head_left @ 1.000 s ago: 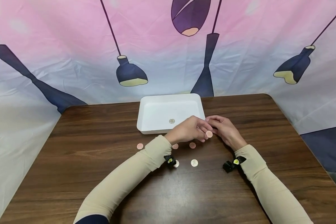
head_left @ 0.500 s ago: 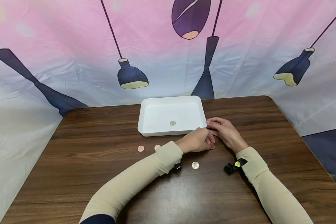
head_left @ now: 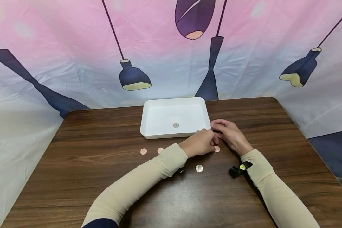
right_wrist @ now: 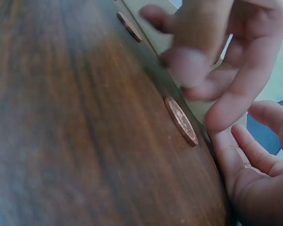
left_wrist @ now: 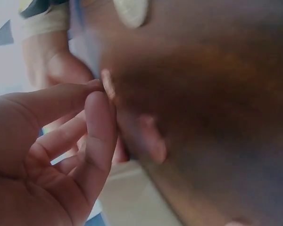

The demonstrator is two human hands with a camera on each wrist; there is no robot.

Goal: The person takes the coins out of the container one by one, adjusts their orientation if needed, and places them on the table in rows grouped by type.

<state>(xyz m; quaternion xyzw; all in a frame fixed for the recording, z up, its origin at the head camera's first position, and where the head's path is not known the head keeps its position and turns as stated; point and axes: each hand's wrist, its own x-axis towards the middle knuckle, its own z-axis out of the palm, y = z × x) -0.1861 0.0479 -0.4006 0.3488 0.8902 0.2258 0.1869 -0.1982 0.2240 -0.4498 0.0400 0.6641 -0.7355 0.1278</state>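
Observation:
My left hand (head_left: 198, 142) is low over the table, just in front of the white tray's (head_left: 175, 100) right front corner. A copper-coloured coin (head_left: 217, 148) lies flat by its thumb and fingertips; in the right wrist view those blurred fingers are apart from the coin (right_wrist: 181, 121). The left wrist view has thumb and forefinger close together beside the coin (left_wrist: 108, 85). My right hand (head_left: 230, 135) rests on its side at the tray's right edge, fingers loosely bent, with no coin showing in them. A silvery coin (head_left: 175, 125) lies inside the tray.
Two more copper-coloured coins (head_left: 143, 151) lie in front of the tray, left of my left forearm. A silvery coin (head_left: 199, 168) lies nearer me. The left sleeve (head_left: 145, 180) covers part of the wooden table (head_left: 82, 145). A printed cloth (head_left: 165, 47) hangs behind.
My left hand came down and slightly right with a copper-coloured coin, which now lies on the table with the fingers lifted off it. My right hand stays at the tray's edge.

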